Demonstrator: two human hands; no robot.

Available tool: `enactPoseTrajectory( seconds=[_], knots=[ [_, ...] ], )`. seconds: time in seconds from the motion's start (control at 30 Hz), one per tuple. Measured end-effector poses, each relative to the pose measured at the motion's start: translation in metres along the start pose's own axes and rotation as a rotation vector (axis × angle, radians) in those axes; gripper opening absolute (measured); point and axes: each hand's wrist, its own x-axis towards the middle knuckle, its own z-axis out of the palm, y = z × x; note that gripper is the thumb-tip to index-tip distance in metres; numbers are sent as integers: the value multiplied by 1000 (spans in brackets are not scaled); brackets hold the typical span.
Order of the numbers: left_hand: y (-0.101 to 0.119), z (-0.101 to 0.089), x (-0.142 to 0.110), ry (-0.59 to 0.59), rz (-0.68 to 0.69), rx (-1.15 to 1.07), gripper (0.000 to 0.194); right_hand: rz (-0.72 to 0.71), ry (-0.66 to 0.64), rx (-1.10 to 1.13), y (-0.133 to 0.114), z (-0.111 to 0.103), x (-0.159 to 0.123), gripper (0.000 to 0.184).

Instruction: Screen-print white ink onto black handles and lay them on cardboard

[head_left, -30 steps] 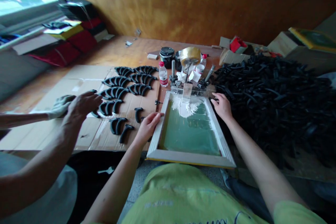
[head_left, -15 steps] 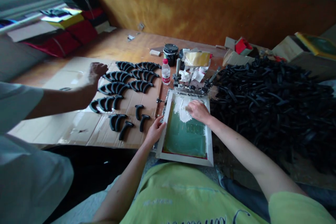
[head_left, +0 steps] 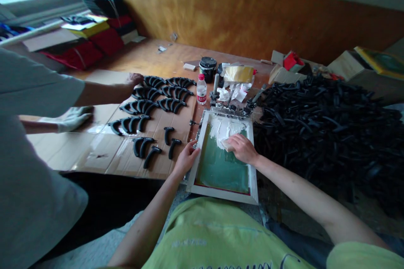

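Though uneven, paste (head_left: 217,128) inside frame (head_left: 222,195)

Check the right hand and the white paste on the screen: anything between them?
Only what looks like a pale scraper, partly hidden in the right hand, at the lower edge of the white paste. Nothing else visible blocks it; the bottle stands outside the frame.
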Motion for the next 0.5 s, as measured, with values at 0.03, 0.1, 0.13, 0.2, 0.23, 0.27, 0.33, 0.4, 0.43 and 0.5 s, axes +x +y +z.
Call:
enactPoseTrajectory(
  seconds=[0.03,0.1,0.13,0.2,0.23,0.27,0.33,0.4,0.43,0.5],
  knots=[
    [2,0,-1,-3,-3,-6,53,-25,-22,18,-1,-3,-3,17],
    [7,-2,-2,-25,-7,-20,55,-16,-53,36,0,-12,2,13],
    [11,-3,-4,-47,-10,-32,57,19,-55,33,3,-17,11,13],
    [23,-9,-7,-102,-13,-73,61,144,-39,8,13,-27,35,27],
    [31,-12,-9,-126,-13,-94,63,217,-28,-8,20,-32,49,39],
    [41,-16,-11,-138,-13,-115,64,285,-18,-25,27,-38,61,50],
    [65,-25,-14,-131,3,-135,61,388,16,-37,46,-51,75,59],
    [92,-32,-14,-102,53,-124,55,475,104,8,69,-66,72,53],
    [106,-34,-12,-91,90,-129,54,539,163,42,80,-73,64,47],
    [131,-34,-5,-57,174,-182,52,703,263,92,100,-79,38,35]
  ],
)
